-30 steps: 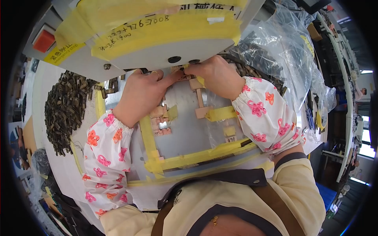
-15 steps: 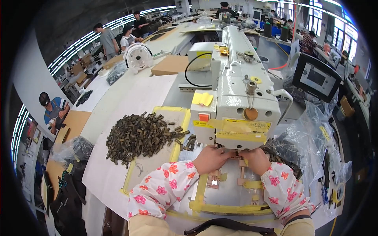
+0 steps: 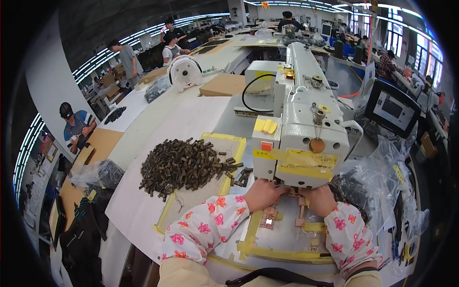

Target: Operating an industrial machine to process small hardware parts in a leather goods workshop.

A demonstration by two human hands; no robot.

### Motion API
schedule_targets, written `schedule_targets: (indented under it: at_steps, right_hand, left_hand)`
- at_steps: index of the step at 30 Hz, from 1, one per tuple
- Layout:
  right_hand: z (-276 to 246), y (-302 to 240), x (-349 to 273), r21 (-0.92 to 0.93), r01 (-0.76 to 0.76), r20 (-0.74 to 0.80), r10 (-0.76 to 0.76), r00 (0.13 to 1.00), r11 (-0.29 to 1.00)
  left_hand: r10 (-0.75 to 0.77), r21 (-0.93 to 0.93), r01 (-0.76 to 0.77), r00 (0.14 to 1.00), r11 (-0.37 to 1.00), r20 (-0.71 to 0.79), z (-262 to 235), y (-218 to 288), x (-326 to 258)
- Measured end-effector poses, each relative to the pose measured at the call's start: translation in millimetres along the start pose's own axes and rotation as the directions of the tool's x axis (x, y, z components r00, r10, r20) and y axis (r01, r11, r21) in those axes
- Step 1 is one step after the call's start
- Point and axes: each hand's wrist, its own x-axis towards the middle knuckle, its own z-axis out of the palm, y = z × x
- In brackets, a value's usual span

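Observation:
My left hand [image 3: 264, 193] and my right hand [image 3: 319, 198] rest side by side on the grey plate [image 3: 287, 232] just under the head of a white sewing machine [image 3: 303, 138]. Both sets of fingers pinch a small tan piece [image 3: 294, 192] below the needle, which the machine head hides. More tan pieces [image 3: 269, 219] lie on the plate between my flowered sleeves. Yellow tape [image 3: 249, 234] frames the plate.
A large heap of small dark pieces [image 3: 184, 164] lies to the left on the white table. Clear plastic bags [image 3: 382, 179] pile up on the right. A monitor [image 3: 392, 108] stands behind them. Other people work at tables [image 3: 129, 103] further back.
The view has swung up from a close look at the plate to the whole table. My hands have stayed together under the machine head.

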Motion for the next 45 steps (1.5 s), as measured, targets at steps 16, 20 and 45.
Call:
schedule_targets:
  at_steps: [16,20,45]
  right_hand:
    - [5.9,4.3,-7.7,-0.026,-0.025,0.038,0.026,0.999,0.999]
    - [4.3,1.5,-9.6,-0.006,-0.04,0.022,0.041,0.999,0.999]
    - [5.8,-8.6,-12.0,0.189,-0.131,-0.053,0.143,0.988,0.973]
  left_hand:
    - [-0.086,0.005,0.085,0.994,0.996,0.068,-9.6,9.9,2.2]
    - [-0.07,-0.021,0.071,0.997,0.997,0.026,-6.0,10.1,-1.4]
    - [-0.086,-0.035,0.087,0.995,0.996,0.046,-3.9,15.9,-2.8]
